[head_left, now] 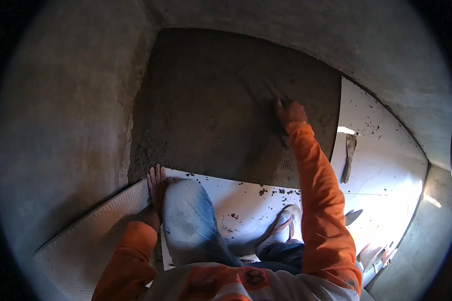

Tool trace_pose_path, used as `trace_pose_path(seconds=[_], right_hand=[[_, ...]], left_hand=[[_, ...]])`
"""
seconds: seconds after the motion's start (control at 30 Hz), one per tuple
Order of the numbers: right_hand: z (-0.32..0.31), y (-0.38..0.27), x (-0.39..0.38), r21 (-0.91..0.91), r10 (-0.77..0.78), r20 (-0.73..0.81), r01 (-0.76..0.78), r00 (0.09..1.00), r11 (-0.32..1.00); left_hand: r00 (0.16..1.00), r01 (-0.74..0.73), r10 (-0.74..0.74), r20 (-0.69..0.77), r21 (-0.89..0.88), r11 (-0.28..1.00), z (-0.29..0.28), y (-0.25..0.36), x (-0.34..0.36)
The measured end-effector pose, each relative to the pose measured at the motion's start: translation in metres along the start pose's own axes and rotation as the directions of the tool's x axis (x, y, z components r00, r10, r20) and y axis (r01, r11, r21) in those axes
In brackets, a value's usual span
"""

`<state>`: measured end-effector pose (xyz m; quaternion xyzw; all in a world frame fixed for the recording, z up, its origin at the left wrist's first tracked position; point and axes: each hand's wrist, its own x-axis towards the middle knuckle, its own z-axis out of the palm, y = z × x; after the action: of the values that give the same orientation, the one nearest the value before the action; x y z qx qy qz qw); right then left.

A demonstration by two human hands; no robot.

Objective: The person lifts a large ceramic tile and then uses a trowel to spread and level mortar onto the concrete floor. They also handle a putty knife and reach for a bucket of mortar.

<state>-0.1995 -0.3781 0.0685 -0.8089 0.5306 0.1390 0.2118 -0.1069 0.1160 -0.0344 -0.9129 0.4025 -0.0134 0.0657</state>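
We see a bed of dark cement (211, 100) between bare walls, with the person's 2 hands at it. The right hand (291, 113) is over its right part, fingers curled in; we cannot tell whether it grips anything. The left hand (156, 188) is at its near left corner, fingers straight and close together, beside the end of a ribbed panel (93, 228). White tiles (371, 165) border the cement's near and right sides, and a scraper (349, 158) lies on them. We notice orange block figures (256, 277) printed on the shirt (289, 286).
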Motion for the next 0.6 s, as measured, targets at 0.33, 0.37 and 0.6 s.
trace_pose_path(seconds=[0.33,0.37,0.6], right_hand=[[0.031,-0.046,-0.096,-0.179,-0.277,0.402,0.372,0.873,0.911],[0.034,-0.019,-0.07,-0.21,-0.229,0.269,0.289,0.935,0.934],[-0.012,0.095,0.078,0.039,0.215,-0.222,-0.212,0.951,0.977]], left_hand=[[0.999,0.016,-0.015,0.042,-0.013,1.0,0.0,-0.003,-0.008],[1.0,0.002,-0.002,0.022,0.006,1.0,0.0,0.001,-0.005],[0.998,-0.065,0.066,-0.024,0.038,0.997,0.008,0.001,-0.001]])
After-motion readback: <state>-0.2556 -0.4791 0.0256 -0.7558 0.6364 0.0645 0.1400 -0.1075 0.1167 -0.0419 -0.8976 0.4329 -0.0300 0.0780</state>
